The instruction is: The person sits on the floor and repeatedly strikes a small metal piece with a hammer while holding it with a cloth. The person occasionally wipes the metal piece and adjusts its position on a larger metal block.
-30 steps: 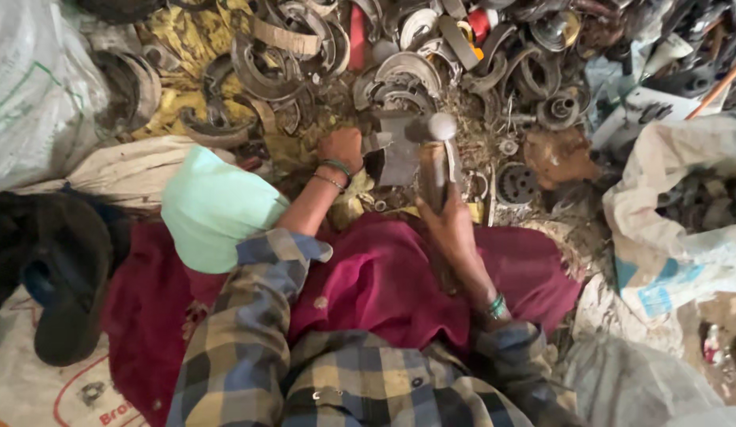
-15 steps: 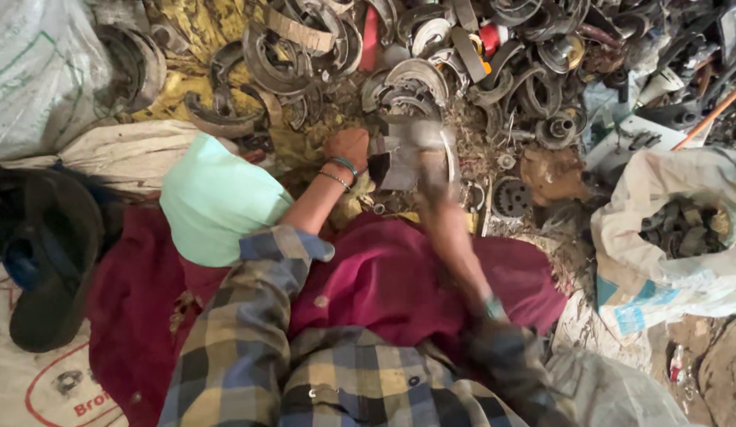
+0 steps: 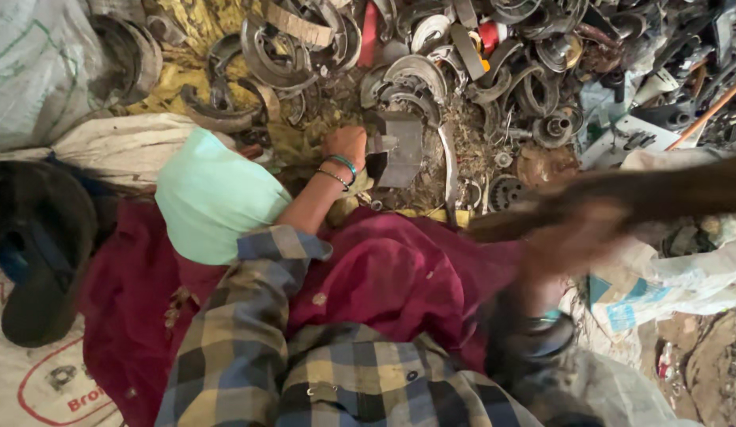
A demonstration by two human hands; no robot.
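Observation:
My left hand (image 3: 348,146), with bangles at the wrist, rests low on the ground and grips the left edge of a grey, angular metal piece (image 3: 401,150). That piece lies at the near edge of a heap of scrap. My right hand (image 3: 577,241) is a motion blur at the right, raised toward the camera. It is shut on a hammer whose brown wooden handle (image 3: 668,194) streaks out to the right edge. The hammer's head is not visible.
A heap of curved rusty metal parts (image 3: 415,79) fills the top. White sacks lie at the top left (image 3: 36,71) and at the right (image 3: 684,269), the right one holding scrap. A dark sandal (image 3: 40,253) lies at left, a mint-green cloth (image 3: 214,194) over my knee.
My right hand has swung the hammer up and to the right, away from the metal piece. My left hand has stayed on the piece.

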